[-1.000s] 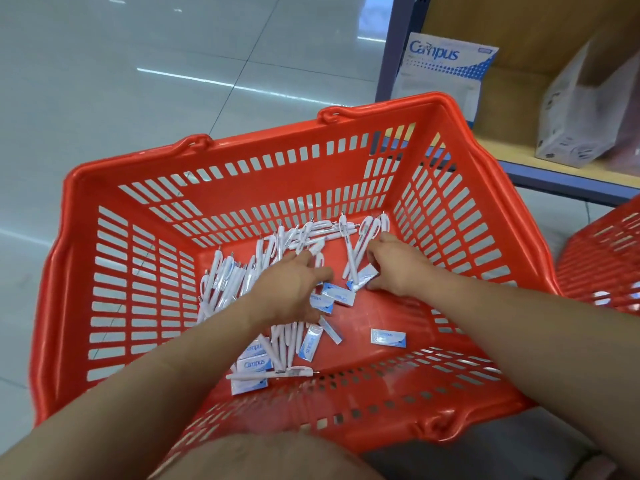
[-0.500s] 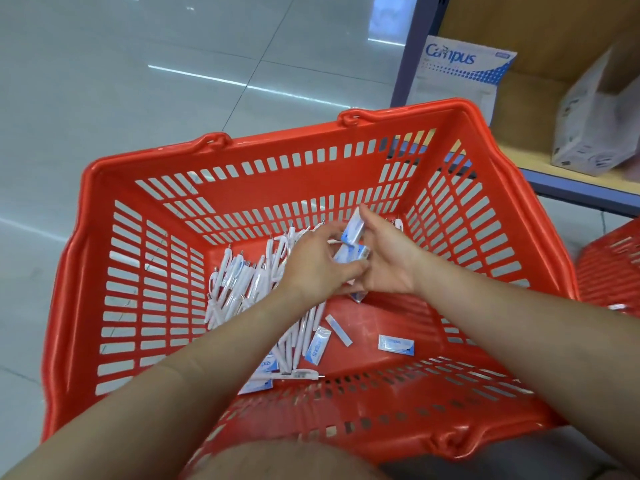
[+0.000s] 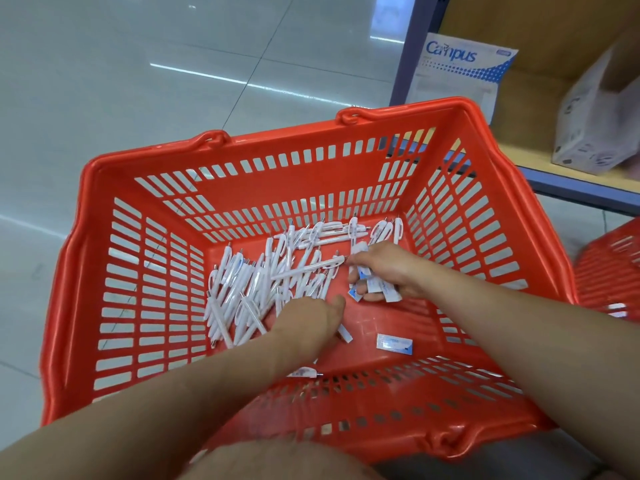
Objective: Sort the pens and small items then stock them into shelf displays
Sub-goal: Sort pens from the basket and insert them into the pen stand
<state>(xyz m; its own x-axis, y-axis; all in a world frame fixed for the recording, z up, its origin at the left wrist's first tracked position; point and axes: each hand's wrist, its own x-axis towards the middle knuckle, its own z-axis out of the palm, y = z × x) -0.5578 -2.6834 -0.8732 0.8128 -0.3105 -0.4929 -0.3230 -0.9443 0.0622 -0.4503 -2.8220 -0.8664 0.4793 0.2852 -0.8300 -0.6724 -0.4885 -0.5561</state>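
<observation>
Dozens of white pens (image 3: pixel 263 282) lie heaped and criss-crossed over the left and far part of the red basket (image 3: pixel 277 142) bottom, none of them bundled.

Small packets (image 3: pixel 375 285), blue and white, are being picked out of the mix. Several sit fanned in the right hand (image 3: pixel 388 268), whose fingers (image 3: pixel 367 258) are curled and clamped round them. The index tip stretches toward the pens at the heap's edge. My read: this is the collecting hand, so the packets are stacked in the palm instead of going back down among the pens.

Left hand (image 3: pixel 308 320) sits lower and nearer to me, back of the hand up, wrist bent down into the basket, thumb sticking out to the right. Its other digits are tucked under it at the near edge of the heap. I cannot tell whether they are apart, together or pinching something.

One loose packet (image 3: pixel 394 342) lies flat on bare basket bottom, apart from both hands. A narrow strip (image 3: pixel 344 333) pokes out just beside the left hand.

Both forearms come in over the near rim and converge toward the middle.

The basket stands on the tiled floor (image 3: pixel 138 81) just beside a shelf (image 3: pixel 519 147), where a Campus pack (image 3: pixel 457 71) leans. A second basket (image 3: pixel 609 268) shows at the right edge.

Judgement: sorting is mid-way and stocking has not begun. With the shelf this close, the carry should be short.
</observation>
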